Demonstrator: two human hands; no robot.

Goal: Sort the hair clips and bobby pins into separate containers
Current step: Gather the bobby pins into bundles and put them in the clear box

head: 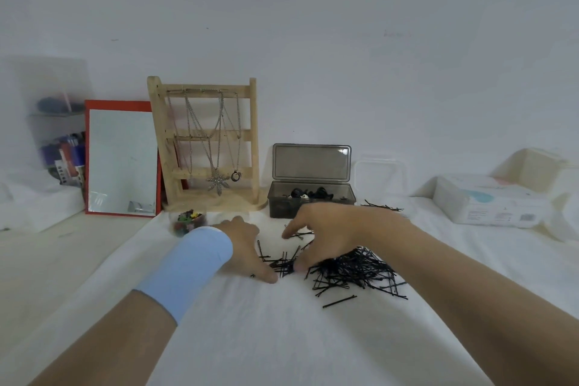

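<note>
A heap of black bobby pins (354, 269) lies on the white cloth (250, 338), with a few strays further back (380, 206). My right hand (326, 235) hovers over the heap's left side, fingers curved downward and thumb toward the pins. My left hand (247, 244), a light blue band on its wrist, rests on the cloth with its thumb touching the pins at the heap's left edge. A clear round cup of small coloured hair clips (188, 222) stands behind my left wrist. A smoky grey box (310, 202), lid open, holds dark clips.
A wooden necklace stand (206, 147) and a red-framed mirror (122, 160) lean against the wall behind. A clear lid (380, 175) stands right of the grey box. A white tissue pack (492, 200) lies at the right, clear shelves (59, 141) at the far left.
</note>
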